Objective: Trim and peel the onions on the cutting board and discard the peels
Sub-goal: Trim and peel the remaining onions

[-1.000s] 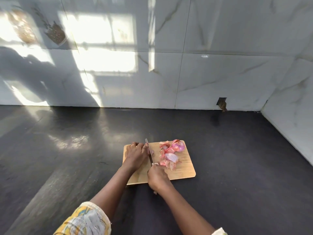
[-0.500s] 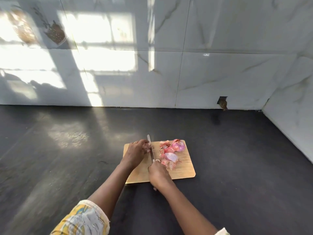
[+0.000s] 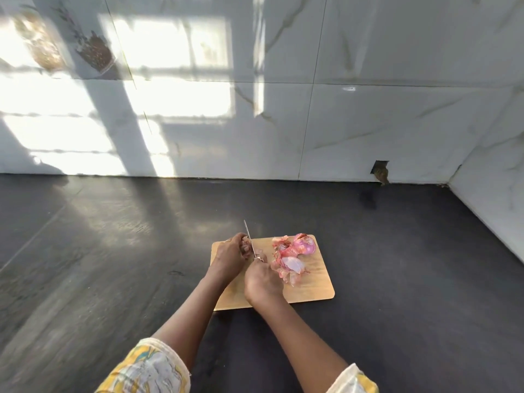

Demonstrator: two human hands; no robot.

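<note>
The knife (image 3: 250, 240) sits higher up the board (image 3: 313, 289) than a second ago, and its tip pokes further past the far edge. The right hand (image 3: 262, 282) is further forward with it, tucked closer to the left hand (image 3: 230, 255). The left fingers (image 3: 240, 244) look more curled now, and a bit of pink onion (image 3: 246, 249) peeks out beside the blade where the hand covered it before. Also, the big shadow on the left of the wall (image 3: 368, 123) is mostly gone, so there's way more sunlight there.
</note>
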